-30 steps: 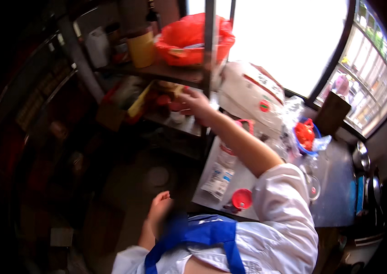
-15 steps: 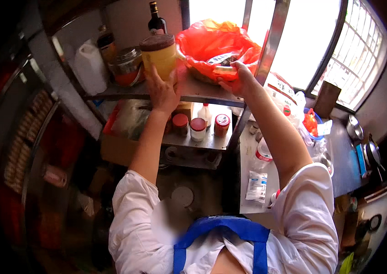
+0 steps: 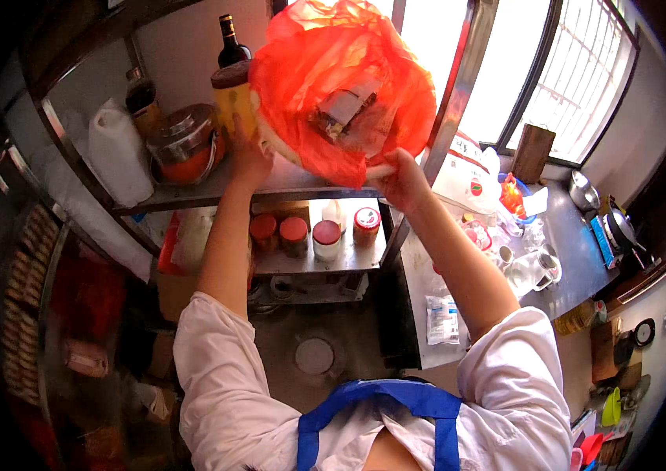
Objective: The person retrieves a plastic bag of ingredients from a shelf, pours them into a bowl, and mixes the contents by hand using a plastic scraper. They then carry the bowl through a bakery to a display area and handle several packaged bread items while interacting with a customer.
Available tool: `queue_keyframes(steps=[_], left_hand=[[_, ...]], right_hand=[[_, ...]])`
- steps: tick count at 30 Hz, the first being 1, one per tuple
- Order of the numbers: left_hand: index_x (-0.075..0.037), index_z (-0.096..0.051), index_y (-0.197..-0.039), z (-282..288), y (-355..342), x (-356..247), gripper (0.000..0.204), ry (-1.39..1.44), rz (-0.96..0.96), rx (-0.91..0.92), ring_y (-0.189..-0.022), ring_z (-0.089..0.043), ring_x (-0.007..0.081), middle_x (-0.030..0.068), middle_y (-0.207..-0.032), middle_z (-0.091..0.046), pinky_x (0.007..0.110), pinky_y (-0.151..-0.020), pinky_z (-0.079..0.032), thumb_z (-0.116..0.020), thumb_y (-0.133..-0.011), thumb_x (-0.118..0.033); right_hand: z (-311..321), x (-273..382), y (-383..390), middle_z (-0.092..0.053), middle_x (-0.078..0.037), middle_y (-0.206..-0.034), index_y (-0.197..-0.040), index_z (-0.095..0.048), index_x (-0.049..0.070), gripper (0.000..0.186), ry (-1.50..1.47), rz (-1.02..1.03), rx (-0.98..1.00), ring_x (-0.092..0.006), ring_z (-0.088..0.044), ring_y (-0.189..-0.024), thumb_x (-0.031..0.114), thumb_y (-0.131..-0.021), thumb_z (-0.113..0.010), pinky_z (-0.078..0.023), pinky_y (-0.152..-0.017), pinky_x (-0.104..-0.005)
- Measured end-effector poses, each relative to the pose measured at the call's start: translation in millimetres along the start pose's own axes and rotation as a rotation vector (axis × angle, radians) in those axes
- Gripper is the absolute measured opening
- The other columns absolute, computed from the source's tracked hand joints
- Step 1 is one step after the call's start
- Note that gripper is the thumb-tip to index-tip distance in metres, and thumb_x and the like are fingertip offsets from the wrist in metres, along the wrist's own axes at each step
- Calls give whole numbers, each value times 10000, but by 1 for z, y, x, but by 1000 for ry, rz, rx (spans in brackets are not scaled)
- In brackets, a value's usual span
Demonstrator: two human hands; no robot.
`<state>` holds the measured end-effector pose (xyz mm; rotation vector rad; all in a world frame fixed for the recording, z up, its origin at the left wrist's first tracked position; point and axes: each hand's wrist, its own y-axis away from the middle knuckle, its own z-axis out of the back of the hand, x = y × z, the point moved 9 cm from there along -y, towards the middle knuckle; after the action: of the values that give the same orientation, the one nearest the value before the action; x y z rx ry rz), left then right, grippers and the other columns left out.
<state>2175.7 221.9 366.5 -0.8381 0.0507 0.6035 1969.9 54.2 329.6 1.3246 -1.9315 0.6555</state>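
Bag (image 3: 290, 82) looks part-lifted, contents (image 3: 342, 107) inside; right hand (image 3: 405, 182) grips its five-o'clock edge; left hand (image 3: 252, 162) at eight, hold unclear.

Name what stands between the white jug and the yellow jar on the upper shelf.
A lidded metal pot, with a dark bottle behind, in the head view.

Arms (image 3: 225, 235) stretched forward, both hands (image 3: 251, 159) (image 3: 402, 182) apart
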Motion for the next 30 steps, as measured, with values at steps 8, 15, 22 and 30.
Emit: queue_keyframes(steps=[8,15,22,30], left_hand=[[-26,-319,-1293,65,68,-10,545,1067,553,16,-1200,-352,231,98,-1325,-344,329,-1003,-268,-397,-877,-370],[-49,-285,-1293,71,231,-43,529,1604,1019,182,-1177,-384,257,110,-1303,-348,419,-968,-343,-441,-858,-306],[-33,-385,-1212,55,437,-93,561,1433,1417,169,-1055,-472,275,120,-1158,-476,405,-912,-387,-530,-670,-25],[0,-583,-836,59,469,-229,129,1369,1521,285,-718,-564,175,66,-811,-591,305,-720,-460,-517,-737,-51]], right_hand=[[-18,-27,49,-546,-100,-1018,-1076,-462,18,317,-32,156,-93,-242,-555,-905,89,-770,-420,-460,-768,-359],[20,-81,161,-555,-79,-988,-1111,-452,4,370,205,38,-168,-189,-553,-859,72,-748,-469,-449,-743,-302],[74,-120,243,-563,-78,-1052,-1091,-498,-17,428,456,-192,-153,-178,-518,-964,84,-675,-518,-408,-842,-303],[130,-19,360,-571,-137,-1019,-1069,-519,-8,444,1077,363,-519,-255,-500,-1019,248,-725,-632,-366,-897,-354]])
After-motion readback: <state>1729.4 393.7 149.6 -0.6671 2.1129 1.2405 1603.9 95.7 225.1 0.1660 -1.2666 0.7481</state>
